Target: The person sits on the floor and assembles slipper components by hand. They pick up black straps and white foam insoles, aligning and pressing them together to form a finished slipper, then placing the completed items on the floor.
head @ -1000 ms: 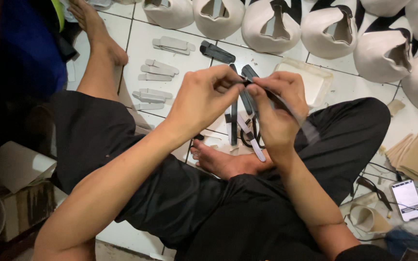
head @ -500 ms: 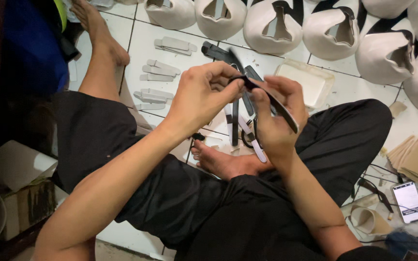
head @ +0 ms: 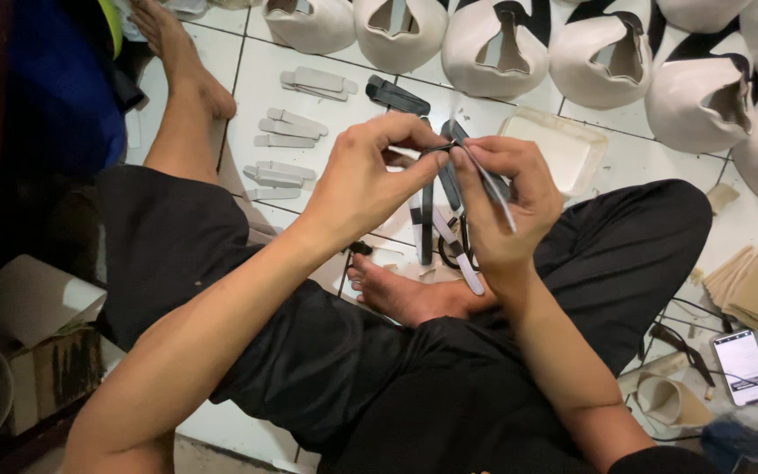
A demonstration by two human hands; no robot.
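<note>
Strip (head: pixel 487 180) slants down-right between pinching hands.

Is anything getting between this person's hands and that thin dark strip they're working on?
Nothing visible does. The left hand and the right hand both already pinch the dark strip directly at the fingertips, above the tiled floor.

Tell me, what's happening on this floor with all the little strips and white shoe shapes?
A person sits cross-legged on a white tiled floor, working on a thin dark strip. The left hand pinches its upper end while the right hand grips it lower down. More cut strips lie in small stacks on the tiles, a shallow white tray sits beyond the hands, and white shoe uppers line the far edge. A phone lies to the right.
</note>
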